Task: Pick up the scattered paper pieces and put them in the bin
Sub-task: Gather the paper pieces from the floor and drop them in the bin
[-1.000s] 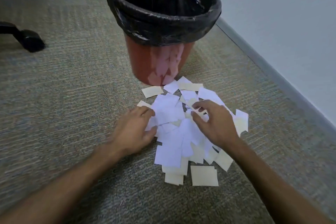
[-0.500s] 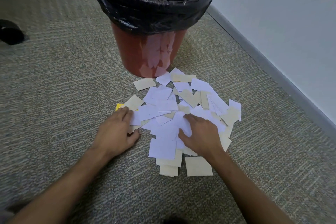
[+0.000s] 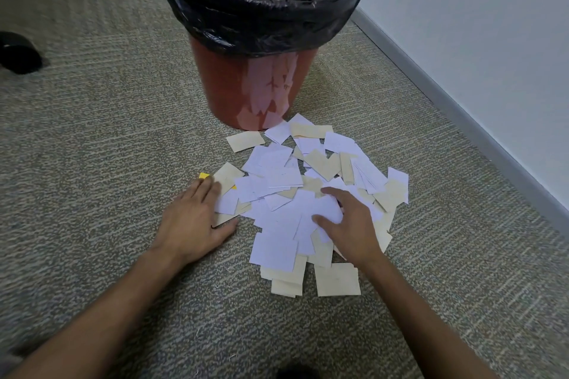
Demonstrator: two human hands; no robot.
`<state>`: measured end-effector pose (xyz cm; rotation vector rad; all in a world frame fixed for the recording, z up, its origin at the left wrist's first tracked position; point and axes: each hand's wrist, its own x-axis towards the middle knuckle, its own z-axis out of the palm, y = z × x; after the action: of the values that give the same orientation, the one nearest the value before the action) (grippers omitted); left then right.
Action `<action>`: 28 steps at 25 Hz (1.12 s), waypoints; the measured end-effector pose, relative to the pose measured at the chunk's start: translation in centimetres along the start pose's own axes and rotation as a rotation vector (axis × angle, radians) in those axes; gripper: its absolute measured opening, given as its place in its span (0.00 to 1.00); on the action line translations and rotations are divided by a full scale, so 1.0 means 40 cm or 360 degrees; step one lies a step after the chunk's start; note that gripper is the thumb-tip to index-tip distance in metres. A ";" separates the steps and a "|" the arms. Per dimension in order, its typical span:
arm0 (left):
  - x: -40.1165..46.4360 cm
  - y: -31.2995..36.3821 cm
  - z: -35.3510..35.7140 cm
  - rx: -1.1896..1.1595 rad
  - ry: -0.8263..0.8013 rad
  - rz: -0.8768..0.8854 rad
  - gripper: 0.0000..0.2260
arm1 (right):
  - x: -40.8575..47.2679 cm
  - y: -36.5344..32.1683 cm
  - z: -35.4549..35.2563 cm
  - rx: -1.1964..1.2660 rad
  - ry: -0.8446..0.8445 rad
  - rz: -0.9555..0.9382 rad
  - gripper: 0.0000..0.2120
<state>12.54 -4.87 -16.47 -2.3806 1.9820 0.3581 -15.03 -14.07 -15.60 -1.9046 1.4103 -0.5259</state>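
White and cream paper pieces [image 3: 278, 221] lie under both hands [image 3: 354, 221] beside the bin [image 3: 228, 95].

two bare forearms, no sleeves; left hand [image 3: 192, 218] and right hand [image 3: 354, 226] ungloved, ringless.

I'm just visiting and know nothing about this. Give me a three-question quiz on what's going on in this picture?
1. True or false: the bin has a black liner.
2. Which hand touches the small yellow piece: A left hand, B right hand?
3. Fill in: the paper pieces lie on the ____.

Key: 1 true; 2 A; 3 carpet.
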 end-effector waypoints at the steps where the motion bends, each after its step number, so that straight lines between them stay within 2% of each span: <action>1: -0.001 0.001 -0.001 0.0015 0.0002 0.0006 0.44 | 0.002 0.002 -0.004 0.0017 -0.0006 0.0021 0.21; 7: -0.018 -0.003 0.008 0.0012 0.0268 0.0140 0.24 | 0.036 -0.035 -0.041 0.0305 0.0208 0.0109 0.11; 11: -0.031 -0.027 0.009 0.0014 0.0399 0.0218 0.19 | 0.107 -0.080 -0.015 0.0748 0.0102 0.0272 0.07; 15: -0.034 -0.048 0.009 0.0089 0.0471 0.0212 0.08 | 0.172 -0.119 0.041 0.0768 -0.0001 0.0279 0.07; 18: -0.028 -0.056 0.012 0.0038 0.0518 0.0249 0.11 | 0.188 -0.133 0.076 0.0441 -0.0036 0.0132 0.09; 23: -0.015 -0.051 0.013 0.0054 0.0602 0.0296 0.11 | 0.166 -0.122 0.097 -0.0848 -0.0095 -0.0366 0.24; 26: -0.011 -0.053 0.018 0.0022 0.0636 0.0285 0.10 | 0.142 -0.131 0.108 -0.1156 0.0001 -0.0635 0.29; 28: -0.006 -0.054 0.018 -0.0019 0.0664 0.0281 0.10 | 0.132 -0.143 0.119 -0.1328 -0.0152 -0.0612 0.36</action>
<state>14.48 -4.12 -17.42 -2.4523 2.3681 -0.1419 -6.31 -16.70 -15.05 -2.8482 1.3049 0.0205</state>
